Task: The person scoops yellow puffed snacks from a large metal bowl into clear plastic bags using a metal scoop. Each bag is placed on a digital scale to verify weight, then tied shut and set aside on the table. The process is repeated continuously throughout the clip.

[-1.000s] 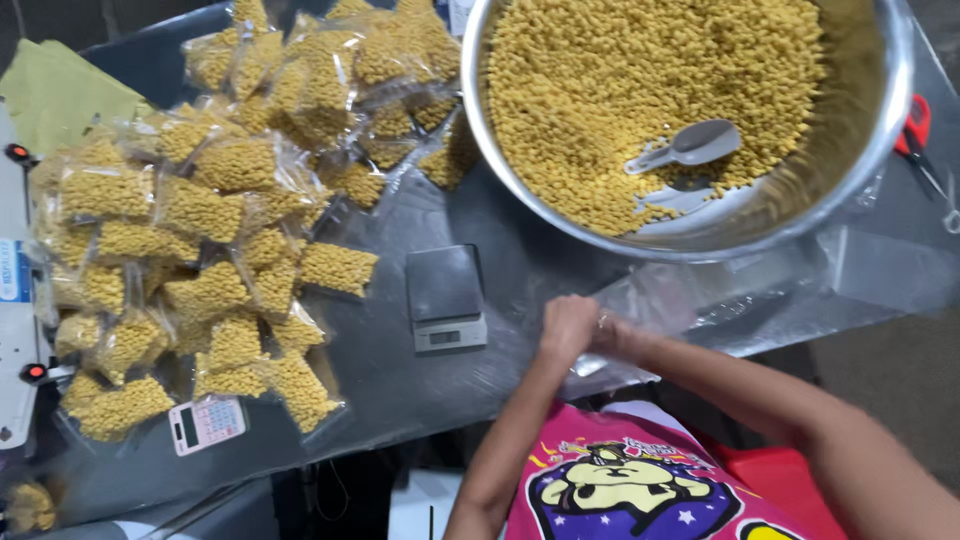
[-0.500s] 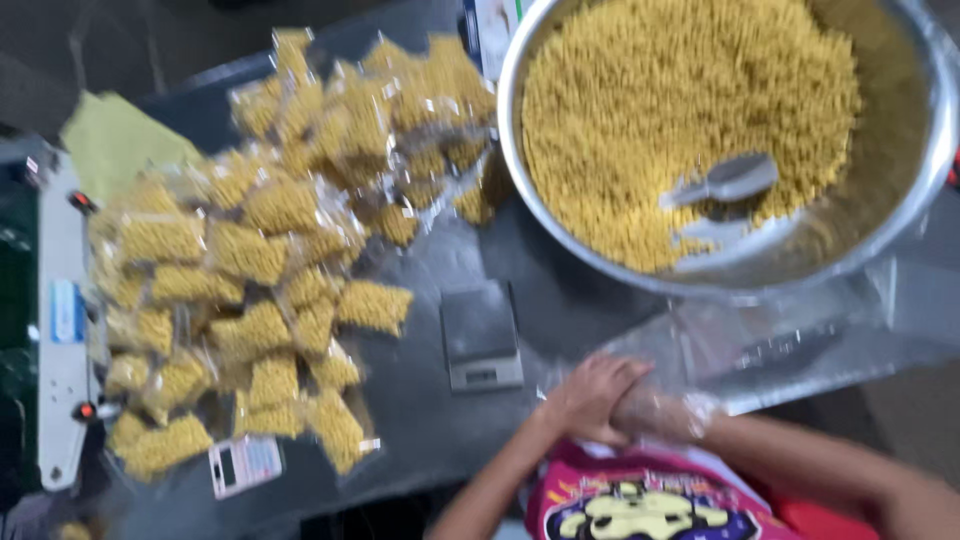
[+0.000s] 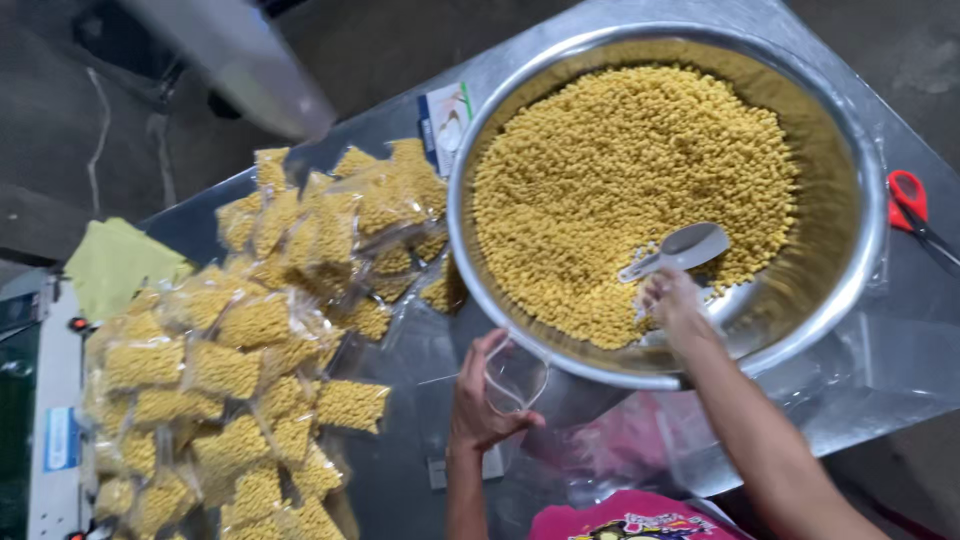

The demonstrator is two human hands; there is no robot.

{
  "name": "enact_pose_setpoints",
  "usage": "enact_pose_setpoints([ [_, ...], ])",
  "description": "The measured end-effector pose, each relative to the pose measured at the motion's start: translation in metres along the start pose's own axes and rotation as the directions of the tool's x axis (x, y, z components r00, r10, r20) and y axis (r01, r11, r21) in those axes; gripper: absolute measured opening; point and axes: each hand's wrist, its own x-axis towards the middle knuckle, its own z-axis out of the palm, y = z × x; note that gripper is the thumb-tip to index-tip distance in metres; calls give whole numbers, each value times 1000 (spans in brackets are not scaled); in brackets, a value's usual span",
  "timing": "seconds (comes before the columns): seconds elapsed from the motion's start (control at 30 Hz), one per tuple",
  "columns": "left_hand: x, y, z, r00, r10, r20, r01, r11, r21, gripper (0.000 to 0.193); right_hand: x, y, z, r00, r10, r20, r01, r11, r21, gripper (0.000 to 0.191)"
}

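Grey worktop [image 3: 400, 350] w/ big steel bowl [image 3: 860, 260] far right. Sealed snack bags [image 3: 240, 370] piled left. Red scissors [image 3: 912, 200] at right edge.

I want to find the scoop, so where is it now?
In the head view, the grey scoop lies inside the large metal bowl, on the right of the yellow pieces, just above the right hand.

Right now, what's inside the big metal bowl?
The metal bowl holds yellow puffed snack pieces and a grey scoop, its handle at the right hand. The heap hides most of the bottom.
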Motion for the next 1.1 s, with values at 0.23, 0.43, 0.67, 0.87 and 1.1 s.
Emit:
enact_pose_setpoints([
  [0.23,68,-24,90,975,14,-222,-84,948,-308,135,70,3,21,954,96,-283,55,874,483,21],
  [0.43,108,-110,152,952,-137,-272,46,947,-317,127,132,-11,-87,998,-60,-24,26,713,-701,43],
  [0.67,110,-151,187,955,-112,-276,1,928,-372,106,147,-82,-220,809,-545,221,136,-192,-972,11],
  [0.87,103,-138,158,955,-238,-177,149,901,-407,116,198,-111,-112,760,-607,232,145,-189,-971,10],
  [1.1,97,-145,153,941,-270,-205,174,904,-391,127,228,-141,-95,716,-311,624,484,-422,-766,19],
])
